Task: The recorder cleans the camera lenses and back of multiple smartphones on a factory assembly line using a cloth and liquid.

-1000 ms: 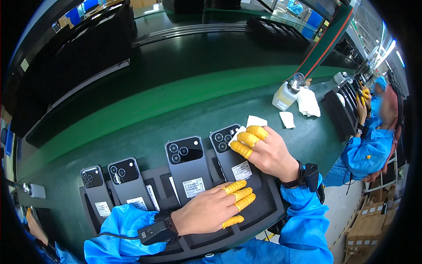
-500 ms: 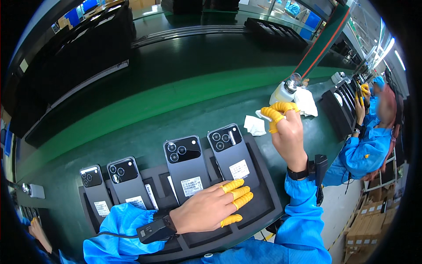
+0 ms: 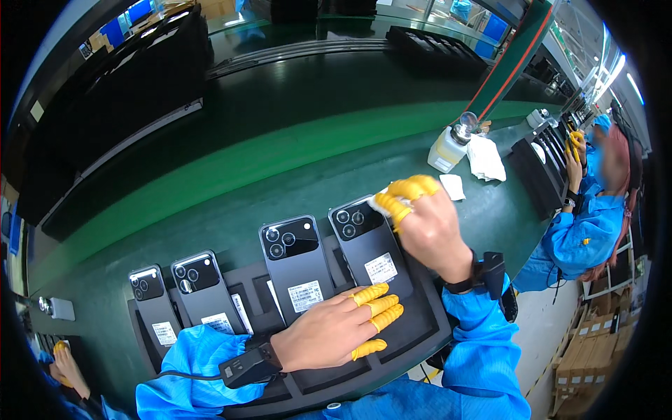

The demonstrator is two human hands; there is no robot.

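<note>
Over at centre right, the right hand (image 3: 432,227) has its yellow-capped fingers closed on a white wipe (image 3: 379,206), held at the upper right corner of the rightmost phone (image 3: 364,248), beside the lenses. At lower centre, the left hand (image 3: 323,337) lies flat and open, fingers spread, their tips over that phone's lower end; whether they touch it, I can't tell. 3 more phones (image 3: 290,269) lie leftward in the black tray (image 3: 435,316), its right rim just beside the right sleeve (image 3: 483,343). Above, green benchtop (image 3: 280,182) stretches towards a bottle (image 3: 446,151) at upper right.
</note>
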